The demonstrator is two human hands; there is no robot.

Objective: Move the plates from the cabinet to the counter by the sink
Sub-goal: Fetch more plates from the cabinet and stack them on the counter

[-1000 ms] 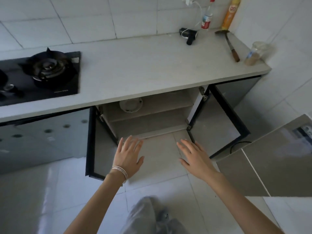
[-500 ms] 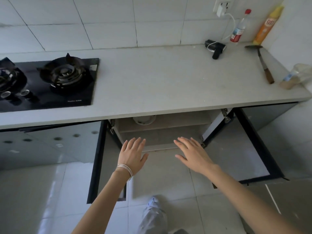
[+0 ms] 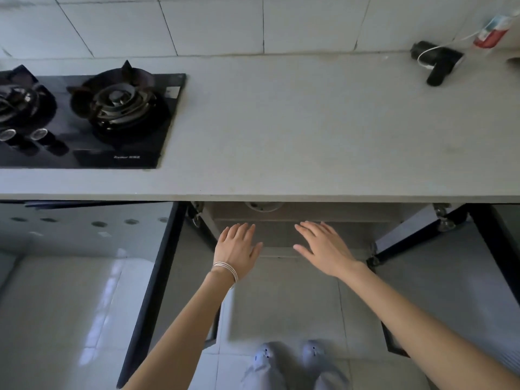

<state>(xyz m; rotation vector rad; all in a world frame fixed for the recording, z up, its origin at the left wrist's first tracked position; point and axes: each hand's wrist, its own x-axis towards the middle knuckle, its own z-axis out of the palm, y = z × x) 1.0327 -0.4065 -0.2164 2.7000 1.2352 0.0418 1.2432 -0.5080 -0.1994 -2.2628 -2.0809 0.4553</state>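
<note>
White wall tiles (image 3: 211, 21) back a long pale counter (image 3: 295, 130) spanning the scene. Black gas hob (image 3: 84, 119), set into the counter at far left, two burners showing. Cabinet (image 3: 281, 218) below the counter, both dark doors swung wide: left door (image 3: 157, 277), right door (image 3: 495, 266). Grey floor tiles (image 3: 56, 305) nearest. Left hand (image 3: 237, 250), flat, fingers spread, empty, thin bangles (image 3: 226, 270) at the wrist, held in front of the cabinet mouth. Right hand (image 3: 323, 247), likewise flat, spread and empty, just beside it. Black handheld device (image 3: 437, 61) with white cord, far right on the counter. Plates (image 3: 263, 206): only a pale rim visible on the cabinet shelf, tucked under the counter edge, beyond both hands and untouched.
</note>
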